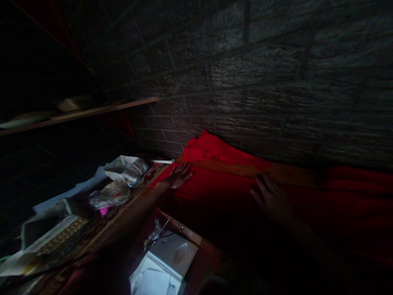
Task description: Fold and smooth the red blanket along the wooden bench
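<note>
A red cloth (208,184) lies spread over a flat surface along the wall, and its far part is bunched up over a wooden board (282,174). At the cloth's far left corner rests my left hand (180,176), flat with its fingers stretched out. My right hand (270,194) is over the cloth further right, its fingers apart and their tips close to the board. Whether the right palm touches the cloth I cannot tell in the dim light. Neither hand holds anything.
To the left, a table (135,200) carries crumpled plastic bags (125,170) and papers. Below stands an opened drawer (184,231) with a white box (172,254) in it. A wooden shelf (107,108) juts out above, by the dark brick wall (227,98).
</note>
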{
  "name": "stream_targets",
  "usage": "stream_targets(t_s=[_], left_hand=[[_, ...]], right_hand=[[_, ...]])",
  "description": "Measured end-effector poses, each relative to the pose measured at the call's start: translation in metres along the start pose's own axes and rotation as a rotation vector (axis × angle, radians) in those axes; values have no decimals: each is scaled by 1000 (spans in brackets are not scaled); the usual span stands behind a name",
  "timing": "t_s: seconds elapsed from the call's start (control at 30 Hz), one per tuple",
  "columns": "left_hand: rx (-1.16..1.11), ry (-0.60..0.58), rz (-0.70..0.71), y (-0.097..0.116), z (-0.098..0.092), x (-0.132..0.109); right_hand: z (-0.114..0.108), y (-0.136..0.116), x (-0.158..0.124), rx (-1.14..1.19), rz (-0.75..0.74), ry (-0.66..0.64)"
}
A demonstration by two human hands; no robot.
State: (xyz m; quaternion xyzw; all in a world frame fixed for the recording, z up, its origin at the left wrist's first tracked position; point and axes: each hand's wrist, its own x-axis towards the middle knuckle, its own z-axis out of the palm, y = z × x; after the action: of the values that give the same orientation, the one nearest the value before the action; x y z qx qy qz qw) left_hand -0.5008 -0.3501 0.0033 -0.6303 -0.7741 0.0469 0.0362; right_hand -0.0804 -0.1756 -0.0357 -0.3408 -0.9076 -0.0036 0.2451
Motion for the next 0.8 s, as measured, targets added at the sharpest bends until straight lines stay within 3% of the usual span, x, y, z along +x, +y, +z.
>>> stream_targets(t_s=[0.17,0.47,0.67,0.8], left_hand=[[-136,-26,-107,8,-16,13],[-372,-7,104,-2,-36,55],[-492,-15,157,5,-39,55],[-523,-4,169,8,-43,50]], right_hand=[[-8,16,18,-28,75,-66],[-8,30,17,75,54,-12],[-13,30,17,271,-30,9],[-20,27,16,235,-69,39]])
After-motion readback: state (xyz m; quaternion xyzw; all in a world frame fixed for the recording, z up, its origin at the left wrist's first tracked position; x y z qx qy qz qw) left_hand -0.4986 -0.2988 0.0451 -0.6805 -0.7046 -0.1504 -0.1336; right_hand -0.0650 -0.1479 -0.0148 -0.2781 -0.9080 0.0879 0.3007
